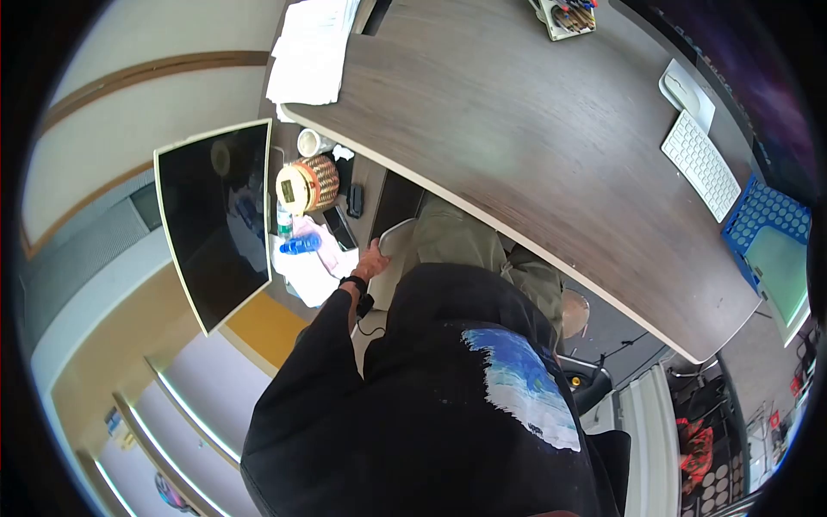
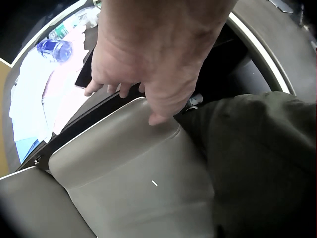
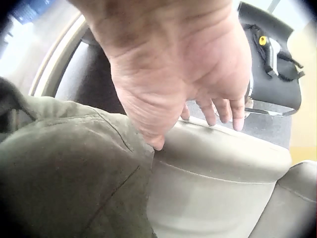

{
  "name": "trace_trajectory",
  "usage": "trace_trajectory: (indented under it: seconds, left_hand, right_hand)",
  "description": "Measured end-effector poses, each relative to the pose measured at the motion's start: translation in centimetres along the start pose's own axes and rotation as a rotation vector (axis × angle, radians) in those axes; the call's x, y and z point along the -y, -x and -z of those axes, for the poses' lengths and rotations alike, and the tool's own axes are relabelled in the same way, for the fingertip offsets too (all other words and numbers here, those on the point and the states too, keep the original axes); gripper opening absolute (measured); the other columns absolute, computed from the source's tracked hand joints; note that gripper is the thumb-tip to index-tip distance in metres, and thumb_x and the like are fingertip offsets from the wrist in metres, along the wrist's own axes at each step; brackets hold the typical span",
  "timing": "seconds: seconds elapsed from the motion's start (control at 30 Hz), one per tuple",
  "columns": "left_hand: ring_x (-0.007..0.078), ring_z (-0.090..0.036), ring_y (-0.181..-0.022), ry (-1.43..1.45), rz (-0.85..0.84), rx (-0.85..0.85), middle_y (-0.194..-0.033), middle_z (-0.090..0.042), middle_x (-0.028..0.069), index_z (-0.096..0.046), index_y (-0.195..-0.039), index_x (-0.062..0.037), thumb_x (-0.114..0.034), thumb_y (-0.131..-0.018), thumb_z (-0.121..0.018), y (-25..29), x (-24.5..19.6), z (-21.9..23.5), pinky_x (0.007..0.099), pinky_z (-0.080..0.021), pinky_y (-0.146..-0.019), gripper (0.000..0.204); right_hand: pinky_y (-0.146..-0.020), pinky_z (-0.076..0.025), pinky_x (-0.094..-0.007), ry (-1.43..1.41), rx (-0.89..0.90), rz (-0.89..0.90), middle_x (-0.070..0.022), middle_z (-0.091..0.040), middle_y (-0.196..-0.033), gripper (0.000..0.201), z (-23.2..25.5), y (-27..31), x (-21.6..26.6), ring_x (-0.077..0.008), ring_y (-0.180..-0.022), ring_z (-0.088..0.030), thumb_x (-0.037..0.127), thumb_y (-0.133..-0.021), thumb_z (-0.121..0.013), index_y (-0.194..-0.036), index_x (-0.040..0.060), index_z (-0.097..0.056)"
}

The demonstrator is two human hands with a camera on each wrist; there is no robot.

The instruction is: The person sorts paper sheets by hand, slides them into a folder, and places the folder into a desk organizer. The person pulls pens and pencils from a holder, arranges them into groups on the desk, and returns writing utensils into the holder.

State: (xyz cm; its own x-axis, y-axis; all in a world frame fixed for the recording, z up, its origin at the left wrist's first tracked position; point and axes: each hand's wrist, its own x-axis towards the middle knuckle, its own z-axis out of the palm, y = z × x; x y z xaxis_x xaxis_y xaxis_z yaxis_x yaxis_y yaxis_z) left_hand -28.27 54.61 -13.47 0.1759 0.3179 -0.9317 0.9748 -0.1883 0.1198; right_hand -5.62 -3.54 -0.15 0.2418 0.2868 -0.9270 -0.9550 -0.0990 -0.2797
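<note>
In the head view, the left hand (image 1: 372,261) rests by the front edge of a pale seat, beside the green trousers (image 1: 457,237). Up close in the left wrist view, its thumb lies over the grey-beige chair seat (image 2: 129,163) and its fingers extend past the front edge. The right hand (image 3: 183,64) appears in the right wrist view, thumb beside the trouser leg (image 3: 74,168) and extended fingers at the edge of the seat (image 3: 213,173). Neither palm shows a loose object in it. In the head view the right hand is hidden.
A desk (image 1: 482,121) runs across the front, with a keyboard (image 1: 702,168) at its right. On the left are a monitor (image 1: 215,224), a woven container (image 1: 323,181), a phone (image 1: 340,226), papers and a blue bottle (image 2: 54,49). A black case (image 3: 277,89) lies right.
</note>
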Motion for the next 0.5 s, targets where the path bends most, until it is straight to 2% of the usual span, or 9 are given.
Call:
trace_trajectory:
  seconds: [0.1,0.13,0.2,0.23,0.3,0.37,0.4,0.43,0.5]
  left_hand:
    - [0.0486,-0.048,-0.145,-0.033,0.061,0.073,-0.155,-0.048,0.0358,-0.03,-0.163,-0.0014,-0.041,-0.093,-0.076,-2.9,1.3,0.2,0.0503,-0.04,-0.123,0.093]
    - [0.049,-0.053,-0.141,-0.1,0.094,0.092,-0.15,-0.053,0.0362,-0.033,-0.159,0.0025,-0.044,-0.093,-0.076,-2.9,1.8,0.3,0.0514,-0.044,-0.12,0.092]
    - [0.0492,-0.055,-0.138,-0.04,0.124,0.127,-0.147,-0.056,0.0357,-0.037,-0.157,0.0028,-0.046,-0.092,-0.076,-2.8,2.9,1.4,0.0522,-0.046,-0.118,0.09]
    - [0.0495,-0.058,-0.136,0.007,0.142,0.157,-0.144,-0.059,0.0352,-0.04,-0.155,0.0031,-0.048,-0.092,-0.076,-2.2,4.9,1.1,0.053,-0.048,-0.116,0.088]
    - [0.0494,-0.061,-0.131,0.011,0.166,0.155,-0.139,-0.064,0.0335,-0.045,-0.15,0.003,-0.05,-0.092,-0.076,-1.4,8.3,0.6,0.0542,-0.051,-0.112,0.084]
    - [0.0488,-0.06,-0.134,0.009,0.32,0.239,-0.141,-0.062,0.0339,-0.045,-0.15,0.003,-0.051,-0.092,-0.075,-0.7,11.4,-1.0,0.0548,-0.049,-0.114,0.085]
    - [0.0478,-0.059,-0.136,-0.028,0.372,0.264,-0.143,-0.061,0.0332,-0.044,-0.151,0.0035,-0.053,-0.092,-0.074,-0.1,11.9,-1.2,0.0548,-0.048,-0.115,0.087]
    - [0.0478,-0.059,-0.136,-0.026,0.395,0.275,-0.143,-0.061,0.0332,-0.044,-0.151,0.0035,-0.053,-0.092,-0.074,0.5,12.1,-1.6,0.0548,-0.048,-0.115,0.087]
    - [0.0475,-0.057,-0.139,0.036,0.441,0.34,-0.146,-0.06,0.0322,-0.043,-0.153,0.0027,-0.054,-0.093,-0.073,0.5,13.3,-2.4,0.0549,-0.046,-0.116,0.088]
  right_hand:
    - [-0.103,-0.055,-0.0405,-0.114,-0.037,0.009,-0.0157,-0.069,-0.133,0.04,-3.8,-1.6,-1.7,-0.0221,-0.123,-0.065,0.026,-0.112,-0.055,-0.144,0.0019,-0.055]
    - [-0.103,-0.055,-0.0407,-0.14,-0.048,0.004,-0.0158,-0.069,-0.133,0.041,-4.9,-2.2,-1.9,-0.0223,-0.123,-0.065,0.026,-0.112,-0.054,-0.145,0.0019,-0.055]
    - [-0.103,-0.055,-0.041,-0.149,-0.046,-0.035,-0.0161,-0.068,-0.134,0.042,-5.1,-3.6,-0.4,-0.0227,-0.124,-0.065,0.026,-0.112,-0.054,-0.146,0.002,-0.054]
    - [-0.104,-0.055,-0.0412,-0.15,-0.051,-0.067,-0.0162,-0.068,-0.134,0.042,-2.1,-2.6,-1.0,-0.0229,-0.125,-0.065,0.026,-0.112,-0.053,-0.146,0.002,-0.054]
    - [-0.104,-0.055,-0.0413,-0.139,-0.052,-0.11,-0.0164,-0.068,-0.135,0.042,2.0,-5.8,-2.3,-0.023,-0.125,-0.064,0.027,-0.113,-0.053,-0.147,0.0021,-0.053]
    - [-0.127,-0.036,-0.0487,0.04,-0.202,-0.047,-0.0152,-0.051,-0.16,0.065,2.7,-7.7,-0.7,-0.033,-0.147,-0.049,0.052,-0.115,-0.033,-0.161,0.0069,-0.044]
    - [-0.127,-0.035,-0.0484,0.093,-0.161,-0.103,-0.0125,-0.049,-0.164,0.067,6.1,-7.9,-0.5,-0.0325,-0.15,-0.045,0.053,-0.114,-0.034,-0.163,0.0084,-0.04]
    - [-0.127,-0.035,-0.0484,0.097,-0.162,-0.127,-0.0125,-0.049,-0.164,0.067,10.3,-5.0,1.3,-0.0325,-0.15,-0.045,0.053,-0.114,-0.034,-0.163,0.0084,-0.04]
    - [-0.119,-0.042,-0.0493,-1.126,-0.225,-0.514,-0.0121,-0.055,-0.158,0.059,19.1,-4.6,-0.4,-0.0364,-0.143,-0.053,0.047,-0.112,-0.041,-0.159,0.0112,-0.047]
